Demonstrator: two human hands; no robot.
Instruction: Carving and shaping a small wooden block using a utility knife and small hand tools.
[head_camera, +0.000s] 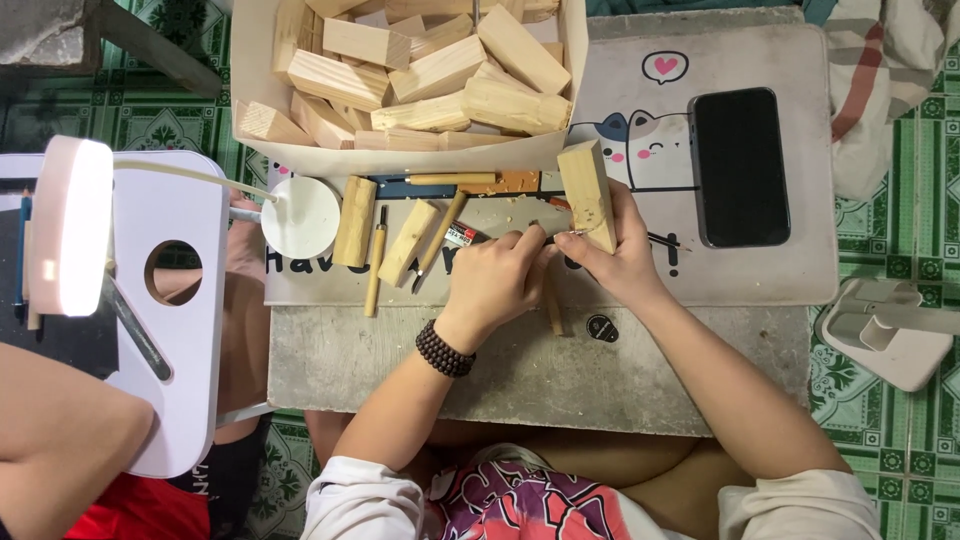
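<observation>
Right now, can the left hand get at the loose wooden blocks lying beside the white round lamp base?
Probably yes. The left hand is close to the two loose wooden blocks, and only carving tools lie between. But its grip already holds a tool against the wooden block in the right hand.

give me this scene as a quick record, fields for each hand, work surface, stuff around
left hand: left hand grips a thin carving tool, tip toward the block
right hand: right hand holds a pale rectangular wooden block tilted upright
surface: grey cartoon cat mat with wood chips
behind: cardboard box of pale wood blocks
right of block: black smartphone, screen dark
left: lit white desk lamp, two loose wood blocks, more carving tools
</observation>
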